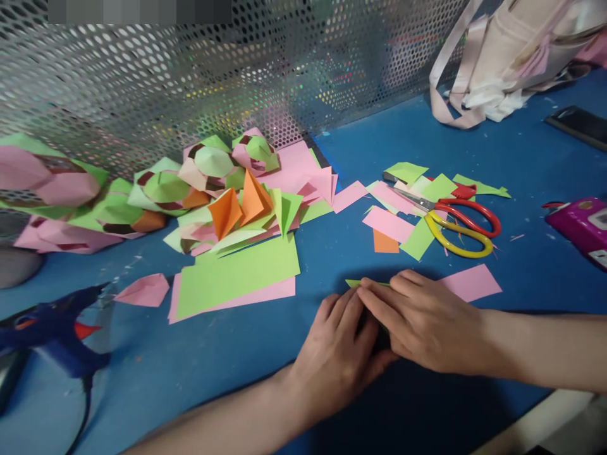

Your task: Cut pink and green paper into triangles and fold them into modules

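L hand (339, 341) & R hand (434, 328) meet over green paper (351, 284), approx. 5 o'clock in view; fingers bent, grip hidden, can't tell. Fr. hands: folded shapes (165, 188), 10–11 o'clock, prob. done; flat strips (241, 272), 10 o'clock, unfolded, prob. left.

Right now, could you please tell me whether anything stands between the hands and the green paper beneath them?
Nothing visible does: the left hand and right hand cover the green paper, leaving an edge showing; the scissors lie farther back.
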{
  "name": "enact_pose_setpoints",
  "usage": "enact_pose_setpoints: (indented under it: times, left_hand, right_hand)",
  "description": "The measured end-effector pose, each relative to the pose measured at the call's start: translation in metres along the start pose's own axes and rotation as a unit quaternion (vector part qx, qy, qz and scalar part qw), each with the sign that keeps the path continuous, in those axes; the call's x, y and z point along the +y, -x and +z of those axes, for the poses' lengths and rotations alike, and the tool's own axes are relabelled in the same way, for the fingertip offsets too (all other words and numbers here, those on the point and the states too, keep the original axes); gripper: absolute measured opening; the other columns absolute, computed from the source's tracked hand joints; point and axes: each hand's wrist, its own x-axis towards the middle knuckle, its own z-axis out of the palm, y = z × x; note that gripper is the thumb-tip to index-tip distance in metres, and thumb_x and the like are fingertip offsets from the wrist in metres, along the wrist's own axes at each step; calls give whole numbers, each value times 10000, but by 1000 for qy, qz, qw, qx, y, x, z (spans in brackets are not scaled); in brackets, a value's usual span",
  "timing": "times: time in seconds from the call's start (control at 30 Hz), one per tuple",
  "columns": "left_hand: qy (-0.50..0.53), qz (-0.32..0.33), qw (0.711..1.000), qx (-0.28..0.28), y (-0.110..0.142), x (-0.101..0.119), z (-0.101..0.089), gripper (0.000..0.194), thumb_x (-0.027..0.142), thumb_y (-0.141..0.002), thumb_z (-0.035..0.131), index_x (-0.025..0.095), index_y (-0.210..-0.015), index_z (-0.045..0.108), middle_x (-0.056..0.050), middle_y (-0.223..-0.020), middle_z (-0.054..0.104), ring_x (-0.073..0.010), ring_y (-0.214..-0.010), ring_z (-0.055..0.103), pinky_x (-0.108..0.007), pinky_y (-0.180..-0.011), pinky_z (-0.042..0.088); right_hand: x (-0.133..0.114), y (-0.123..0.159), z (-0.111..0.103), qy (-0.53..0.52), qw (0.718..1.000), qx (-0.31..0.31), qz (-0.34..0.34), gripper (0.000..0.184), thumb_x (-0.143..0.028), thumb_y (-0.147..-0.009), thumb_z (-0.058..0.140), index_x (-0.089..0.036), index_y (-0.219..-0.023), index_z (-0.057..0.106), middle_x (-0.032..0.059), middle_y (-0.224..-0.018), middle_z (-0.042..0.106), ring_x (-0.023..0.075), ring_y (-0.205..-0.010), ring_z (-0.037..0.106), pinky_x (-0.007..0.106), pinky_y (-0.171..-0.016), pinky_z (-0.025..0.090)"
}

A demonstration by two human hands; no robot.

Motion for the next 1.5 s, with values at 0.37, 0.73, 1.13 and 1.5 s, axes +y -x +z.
enact_pose_setpoints:
  times: [0.37,0.73,1.13,1.5]
  left_hand:
    - [-46,18,999,-10,1,-2,2,435,449,-881,566,53,-1026,673,-316,-1224,597,-397,-1056,622,-526,-771,536]
    - [-66,19,997,-34,-3,-3,2,397,458,-871,568,95,-993,674,-283,-1234,606,-382,-1020,629,-501,-739,527]
    - [-140,16,990,-10,-1,-16,0,419,445,-934,464,75,-982,656,-248,-1118,665,-341,-979,655,-467,-779,514]
    - [79,45,996,19,-26,-27,-1,386,154,-898,545,70,-1271,491,-197,-1224,601,-267,-1144,568,-437,-937,510]
  right_hand:
    - [-6,47,-8,110,987,-111,39,533,-197,-894,429,78,-1349,449,262,-1123,655,334,-845,583,477,-722,441]
    - [-1,52,-26,114,986,-27,116,327,-184,-921,466,-37,-1159,634,172,-1087,699,277,-840,615,438,-709,442]
    - [-9,33,2,54,998,17,30,340,-164,-928,457,16,-1168,617,218,-1143,673,311,-1004,638,435,-817,480]
    - [19,30,-8,-112,983,110,94,299,-58,-896,426,-81,-1126,616,128,-1060,709,230,-948,657,395,-804,536]
